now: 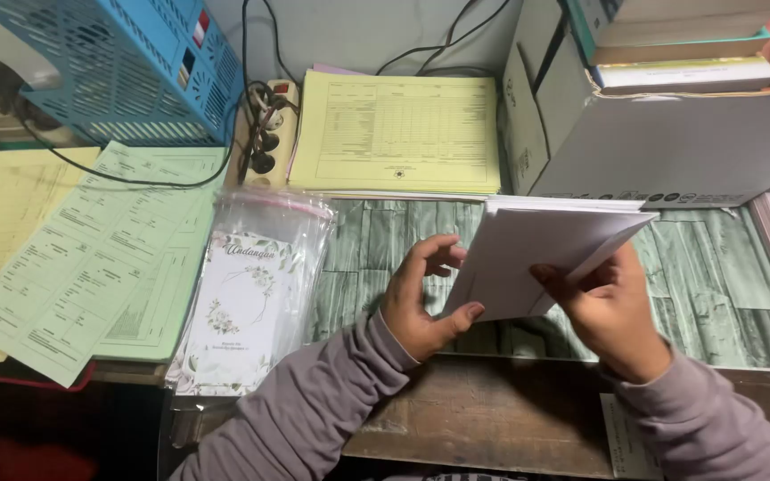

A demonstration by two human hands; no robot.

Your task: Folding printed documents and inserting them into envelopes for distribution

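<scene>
Both hands grip the white cards (536, 258) above the table (724, 294): your left hand (421, 307) pinches the lower edge, your right hand (612, 312) steadies them, tilted toward you for reading.

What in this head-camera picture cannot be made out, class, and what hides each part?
Head view:
- Front of the white paper stack: turned away; only plain backs show.
- Left hand fingertips: behind the stack.
- Right hand palm: faces away.
- Print on the yellow form: too small.
- Grey box: cut off by the right edge.
</scene>
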